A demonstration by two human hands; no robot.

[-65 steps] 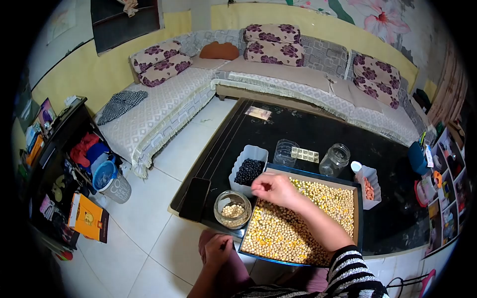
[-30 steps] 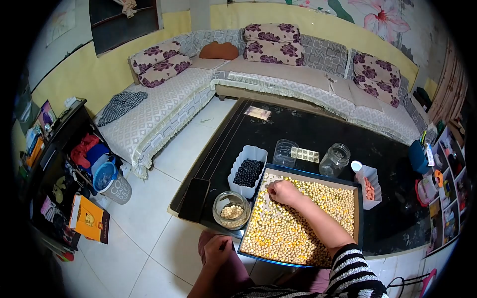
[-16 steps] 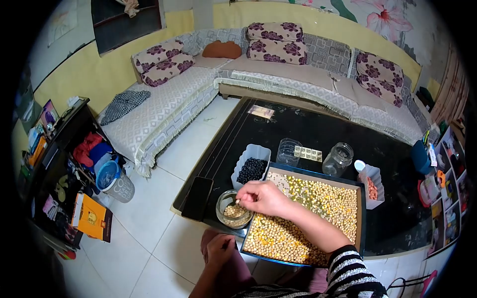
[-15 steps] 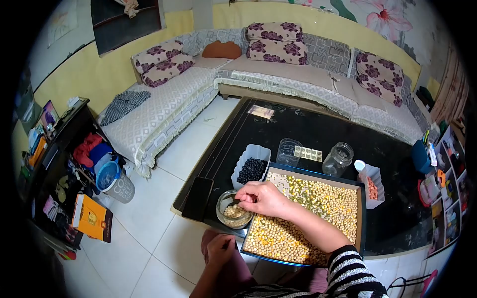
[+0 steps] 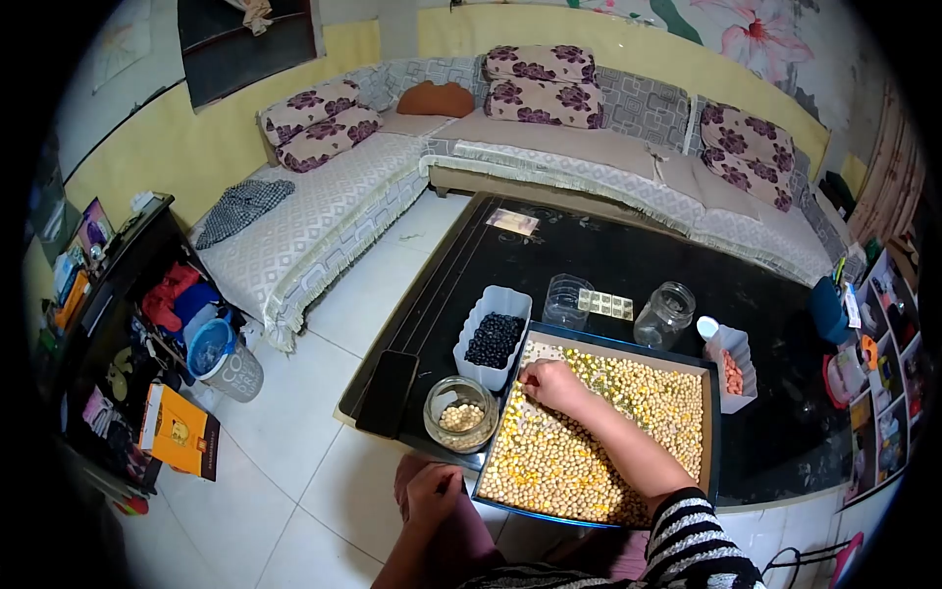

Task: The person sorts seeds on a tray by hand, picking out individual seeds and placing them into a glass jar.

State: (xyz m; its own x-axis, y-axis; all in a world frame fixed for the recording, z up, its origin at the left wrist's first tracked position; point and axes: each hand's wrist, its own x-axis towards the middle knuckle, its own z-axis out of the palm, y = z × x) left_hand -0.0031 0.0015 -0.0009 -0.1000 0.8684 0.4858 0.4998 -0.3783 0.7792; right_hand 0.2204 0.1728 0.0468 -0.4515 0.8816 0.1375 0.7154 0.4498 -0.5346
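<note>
My right hand [image 5: 555, 386] is over the upper left part of a shallow box [image 5: 714, 432], its fingers pinched down at the beans; what they hold is hidden. Pale soybeans [image 5: 589, 461] cover most of the box, mixed with yellow corn kernels and small green beans. Left of the box stands a glass jar [image 5: 461, 440] with some soybeans at its bottom. My left hand [image 5: 432, 494] rests on my lap below the jar, fingers curled closed, their contents not visible. Behind the jar, a translucent plastic container [image 5: 472, 344] holds black beans [image 5: 495, 340].
On the black table [image 5: 451, 265] are a dark phone [image 5: 390, 393], a clear plastic cup [image 5: 566, 302], a blister pack [image 5: 605, 304], a glass jar [image 5: 665, 316], a white lid [image 5: 707, 328] and a container [image 5: 743, 378] of reddish nuts or beans. A sofa [image 5: 343, 196] lies beyond.
My right hand has moved from over the glass jar's mouth rightward to the beans in the box. The jar's opening now shows fully. My left hand stays on my lap.
</note>
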